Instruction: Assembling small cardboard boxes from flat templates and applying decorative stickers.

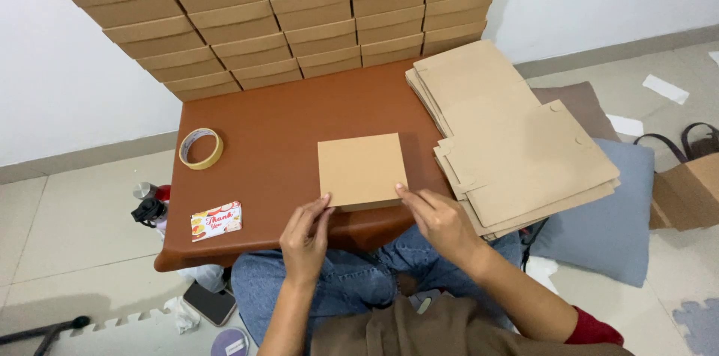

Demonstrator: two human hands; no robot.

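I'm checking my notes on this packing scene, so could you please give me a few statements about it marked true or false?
1. Both hands touch the small cardboard box on the brown table. True.
2. The left hand holds the tape roll. False: the roll lies apart, at the table's left.
3. Flat cardboard sheets lie to the right of the right hand. True.
4. The stacked boxes stand on the floor. False: they stand at the table's far edge.

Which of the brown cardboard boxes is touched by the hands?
The single closed box at the table's near edge. Both hands, left hand and right hand, touch its front; the stacked boxes stand untouched at the back.
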